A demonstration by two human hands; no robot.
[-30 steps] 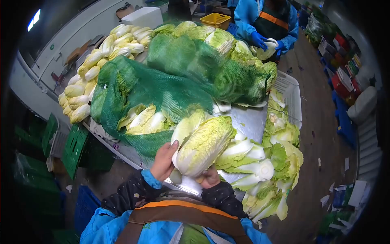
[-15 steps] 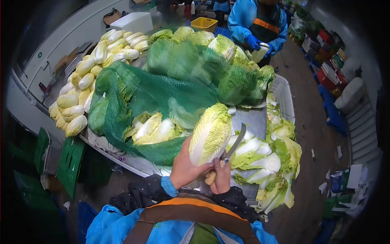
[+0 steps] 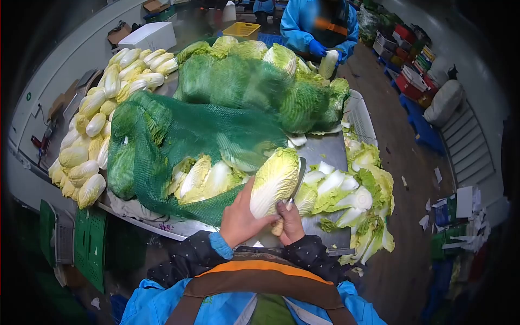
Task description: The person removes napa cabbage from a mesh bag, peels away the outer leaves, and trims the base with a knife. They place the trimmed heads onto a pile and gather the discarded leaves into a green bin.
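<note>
My left hand (image 3: 238,218) is wrapped round the lower left side of a napa cabbage (image 3: 275,177), which leans upright above the table's front edge. In my right hand (image 3: 292,222) is a knife (image 3: 301,176) with a curved blade and a pale wooden handle. The blade lies along the cabbage's right side, and my right thumb presses near its base. Just behind my hands, several cabbages (image 3: 208,181) show at the mouth of a green mesh bag (image 3: 189,127). Cut-off outer leaves (image 3: 346,197) are piled to the right.
Trimmed pale cabbages (image 3: 89,154) are heaped on the left of the metal table (image 3: 327,151). Bagged cabbages (image 3: 233,81) line the back. A white crate (image 3: 360,116) stands at the right. Across the table, a person in blue gloves (image 3: 318,49) holds a cabbage.
The knife blade, earlier angled away to the right, now lies against the cabbage's side. The head view has shifted slightly, and the person opposite holds their cabbage more upright.
</note>
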